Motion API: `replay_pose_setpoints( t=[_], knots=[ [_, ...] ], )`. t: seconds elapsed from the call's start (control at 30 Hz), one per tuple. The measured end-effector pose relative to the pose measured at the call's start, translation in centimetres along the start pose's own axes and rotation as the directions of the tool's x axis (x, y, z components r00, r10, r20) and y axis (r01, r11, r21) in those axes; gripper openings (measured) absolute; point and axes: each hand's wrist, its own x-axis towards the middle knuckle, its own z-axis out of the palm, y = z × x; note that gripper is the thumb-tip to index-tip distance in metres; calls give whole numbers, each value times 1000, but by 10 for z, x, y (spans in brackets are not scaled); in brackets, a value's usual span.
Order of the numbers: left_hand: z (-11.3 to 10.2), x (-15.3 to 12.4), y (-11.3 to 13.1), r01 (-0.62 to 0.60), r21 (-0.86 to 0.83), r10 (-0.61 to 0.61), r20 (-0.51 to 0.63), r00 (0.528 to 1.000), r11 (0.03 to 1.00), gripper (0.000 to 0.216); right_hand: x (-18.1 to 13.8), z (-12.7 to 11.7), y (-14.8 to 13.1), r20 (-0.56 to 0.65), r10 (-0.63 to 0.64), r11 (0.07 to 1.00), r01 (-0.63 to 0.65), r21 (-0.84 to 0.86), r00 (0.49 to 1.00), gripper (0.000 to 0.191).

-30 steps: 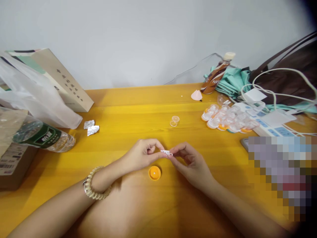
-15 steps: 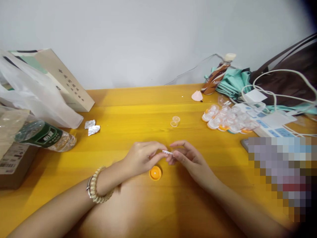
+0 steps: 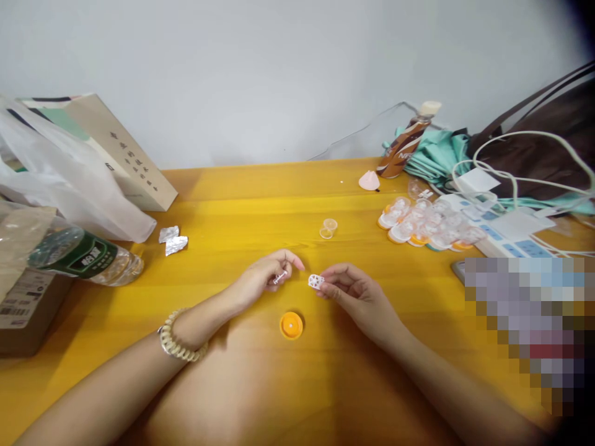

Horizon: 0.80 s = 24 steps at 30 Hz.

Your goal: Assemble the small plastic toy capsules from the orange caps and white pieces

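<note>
My right hand (image 3: 357, 296) pinches a small white plastic piece with cut-out holes (image 3: 316, 282) between thumb and fingers. A little to the left, my left hand (image 3: 264, 275) holds a thin white plastic piece (image 3: 279, 277) against its curled fingers, while its index finger reaches toward the right hand. The two pieces are apart, both above the table. Below them on the wood lies a round orange cap (image 3: 291, 325), hollow side up, with a small white spot at its centre. Farther back is a small clear plastic capsule (image 3: 328, 228) in two round parts.
Several clear capsules with coloured bases (image 3: 427, 223) cluster at right beside a power strip (image 3: 511, 238) and cables. A coffee bottle (image 3: 403, 148) and pink cone (image 3: 369, 180) stand behind. Foil scraps (image 3: 176, 244), a water bottle (image 3: 88, 254) and bags are at left.
My hands have moved apart, the left one drawing back to the left. Two separate white pieces now show, one in each hand; the right hand's piece has turned its holed face to view.
</note>
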Motion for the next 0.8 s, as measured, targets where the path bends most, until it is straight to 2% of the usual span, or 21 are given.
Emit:
replay_pose_setpoints(
  t=[0.2, 0.47, 0.6, 0.67, 0.8],
  knots=[
    [1, -1, 0, -71, 82, 70, 11, 997, 994, 12, 1, -1, 2, -21, 3, 999, -4, -42, 1000, 25],
    [1, 2, -2, -157, 49, 155, 45, 987, 986, 19, -1, 0, 1, -28, 57, 996, -58, -61, 998, 30],
    [4, 0, -5, -236, 137, 233, 39, 972, 962, 18, -1, 1, 0, -16, 87, 995, -87, -45, 996, 29],
    [6, -3, -6, -327, 274, 325, 53, 944, 904, 16, -2, 1, -1, -8, 97, 995, -98, -29, 995, 30],
    [5, -4, -8, -509, 507, 525, 124, 842, 696, 19, -3, 3, -3, 12, 95, 995, -95, -7, 995, 33]
  ],
)
